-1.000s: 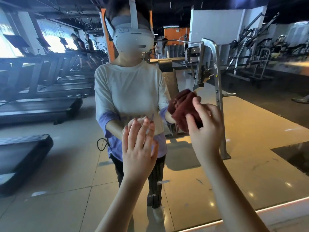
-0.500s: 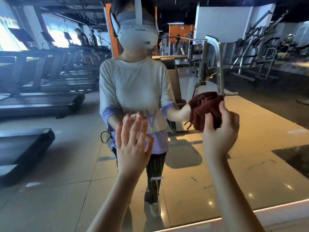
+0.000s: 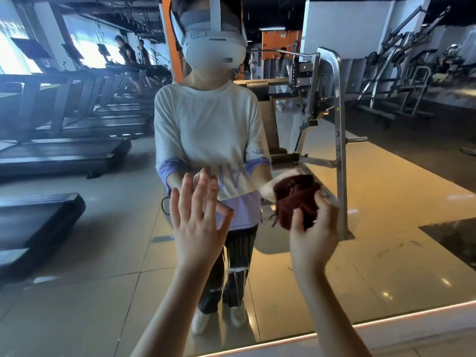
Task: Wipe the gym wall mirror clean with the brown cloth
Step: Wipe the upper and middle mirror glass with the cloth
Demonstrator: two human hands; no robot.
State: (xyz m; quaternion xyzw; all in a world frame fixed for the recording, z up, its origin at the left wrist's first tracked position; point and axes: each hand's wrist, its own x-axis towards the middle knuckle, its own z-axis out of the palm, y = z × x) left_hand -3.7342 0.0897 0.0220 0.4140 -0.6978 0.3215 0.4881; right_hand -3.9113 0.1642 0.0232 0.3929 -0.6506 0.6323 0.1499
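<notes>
Cloth swung R, then back L and down on the mirror (image 3: 391,256).
Right hand (image 3: 313,235) w/ brown cloth (image 3: 296,202): 1 s ago just L of the steel upright (image 3: 341,150), level w/ the reflected forearm; 0.5 s ago out R, over the upright; now back L of it and lower, below the reflected sleeve. Grip differs: fingers earlier lay straight up the cloth's near side, now hand sits lower, thumb up the cloth, fingers curled at its R edge. Left hand (image 3: 198,222) drifted slightly L and up. Reflected figure sits a bit further R in frame vs 1 s ago.
</notes>
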